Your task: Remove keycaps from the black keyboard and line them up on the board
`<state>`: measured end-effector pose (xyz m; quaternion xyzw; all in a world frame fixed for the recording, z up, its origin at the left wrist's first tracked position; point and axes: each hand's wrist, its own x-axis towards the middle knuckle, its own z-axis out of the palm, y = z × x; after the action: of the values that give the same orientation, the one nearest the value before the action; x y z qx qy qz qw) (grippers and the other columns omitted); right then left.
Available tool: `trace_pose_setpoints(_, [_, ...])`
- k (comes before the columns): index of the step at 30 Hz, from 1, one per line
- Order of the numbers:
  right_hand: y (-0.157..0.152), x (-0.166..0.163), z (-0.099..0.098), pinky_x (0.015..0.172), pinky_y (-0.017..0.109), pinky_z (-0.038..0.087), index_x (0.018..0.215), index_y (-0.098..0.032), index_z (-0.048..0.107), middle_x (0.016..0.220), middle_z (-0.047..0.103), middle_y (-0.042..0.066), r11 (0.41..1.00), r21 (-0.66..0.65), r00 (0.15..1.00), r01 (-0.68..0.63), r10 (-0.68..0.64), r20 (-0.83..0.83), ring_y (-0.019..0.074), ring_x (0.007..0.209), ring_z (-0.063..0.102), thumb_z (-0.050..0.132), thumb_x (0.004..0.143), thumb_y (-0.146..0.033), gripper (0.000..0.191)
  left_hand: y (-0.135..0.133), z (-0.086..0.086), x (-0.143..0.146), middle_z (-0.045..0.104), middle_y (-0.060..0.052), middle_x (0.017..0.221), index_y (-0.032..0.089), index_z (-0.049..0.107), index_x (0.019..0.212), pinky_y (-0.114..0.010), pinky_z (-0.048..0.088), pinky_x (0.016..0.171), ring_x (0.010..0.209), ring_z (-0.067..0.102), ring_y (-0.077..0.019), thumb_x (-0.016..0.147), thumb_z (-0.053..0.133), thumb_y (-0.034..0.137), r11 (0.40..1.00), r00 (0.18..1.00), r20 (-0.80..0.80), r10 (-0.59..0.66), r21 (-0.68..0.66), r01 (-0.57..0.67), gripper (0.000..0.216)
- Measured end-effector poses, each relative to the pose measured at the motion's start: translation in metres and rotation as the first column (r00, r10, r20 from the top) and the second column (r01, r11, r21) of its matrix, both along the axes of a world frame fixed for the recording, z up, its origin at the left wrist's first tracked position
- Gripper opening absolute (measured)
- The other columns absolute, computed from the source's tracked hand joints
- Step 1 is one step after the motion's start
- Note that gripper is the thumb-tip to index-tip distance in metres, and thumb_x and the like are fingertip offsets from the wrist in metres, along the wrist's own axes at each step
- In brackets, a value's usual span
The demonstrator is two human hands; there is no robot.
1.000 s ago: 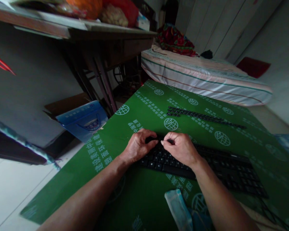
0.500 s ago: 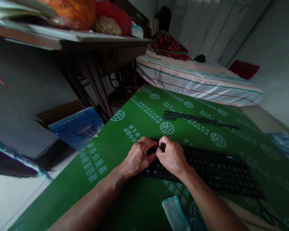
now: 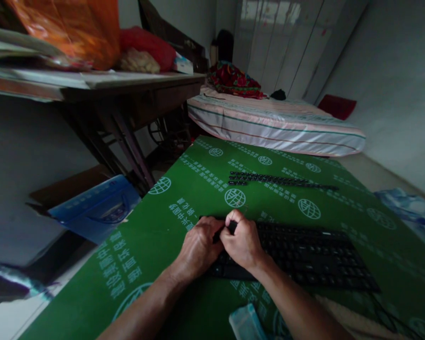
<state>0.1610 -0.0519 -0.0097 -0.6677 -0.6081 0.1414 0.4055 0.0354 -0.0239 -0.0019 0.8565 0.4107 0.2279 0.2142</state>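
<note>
A black keyboard (image 3: 315, 257) lies flat across the board, its left end under both hands. My left hand (image 3: 200, 245) is closed over that left end, fingers curled and thumb towards the right. Close against it, my right hand (image 3: 243, 242) is closed in a pinch above the keys. Something small and black shows by its fingers; I cannot make out whether it is a keycap or part of the keyboard. Beyond the keyboard, loose black keycaps (image 3: 269, 178) are laid out in rows.
The green printed board (image 3: 152, 236) bears all this. Near its front edge lies a pale blue cloth or packet (image 3: 247, 322); a cable (image 3: 382, 311) runs at the right. A cluttered desk (image 3: 134, 87) stands left, above a blue bag (image 3: 92, 208). A bed (image 3: 276, 123) is behind.
The camera view has tilted and shifted, so the scene sits lower and further left. Both hands stay at the keyboard's left end, still closed.
</note>
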Motion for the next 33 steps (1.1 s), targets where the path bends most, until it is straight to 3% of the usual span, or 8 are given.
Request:
trace_pose_setpoints(8, [0.002,0.001,-0.003,0.048,0.021,0.036,0.067,-0.023,0.046,0.053,0.050,-0.004,0.999,0.036,0.989,0.009,-0.003,-0.151,0.0133,0.047,0.046,0.048,0.062,-0.020,0.006,-0.002,0.002,0.000,0.060,-0.005,0.085,0.019,0.065,0.077,-0.031,0.047,0.072,0.083,0.054,-0.0206,0.073,0.056,0.014,0.998,0.999,-0.038,-0.004,0.066,0.007,0.011])
trace_pose_setpoints(19, [0.003,0.002,-0.013,0.047,0.020,0.032,0.064,-0.022,0.045,0.051,0.040,-0.006,0.995,0.096,0.968,0.004,0.020,-0.249,0.0104,0.046,0.039,0.047,0.060,-0.018,0.006,-0.003,0.000,-0.001,0.062,-0.006,0.091,0.017,0.065,0.080,-0.030,0.048,0.072,0.088,0.053,-0.0210,0.080,0.052,0.017,0.992,0.996,-0.039,-0.076,0.096,0.080,0.013])
trace_pose_setpoints(27, [0.007,0.003,-0.008,0.045,0.019,0.033,0.061,-0.021,0.041,0.052,0.035,-0.007,0.994,0.106,0.855,0.023,0.035,-0.517,0.0084,0.046,0.035,0.050,0.060,-0.017,0.010,-0.003,0.002,-0.001,0.061,-0.006,0.080,0.016,0.061,0.080,-0.030,0.047,0.071,0.079,0.053,-0.0189,0.086,0.045,0.022,0.989,0.996,0.010,-0.094,0.116,0.092,0.018])
trace_pose_setpoints(33, [0.005,0.005,-0.005,0.039,0.018,0.030,0.064,-0.020,0.044,0.046,0.036,-0.009,0.988,0.111,0.745,-0.107,0.154,-0.650,0.0062,0.039,0.035,0.058,0.070,-0.028,0.017,0.002,-0.006,-0.007,0.062,-0.004,0.081,0.017,0.062,0.088,-0.029,0.047,0.071,0.080,0.056,-0.0178,0.084,0.050,0.022,0.996,0.988,0.138,-0.064,0.076,0.054,0.013])
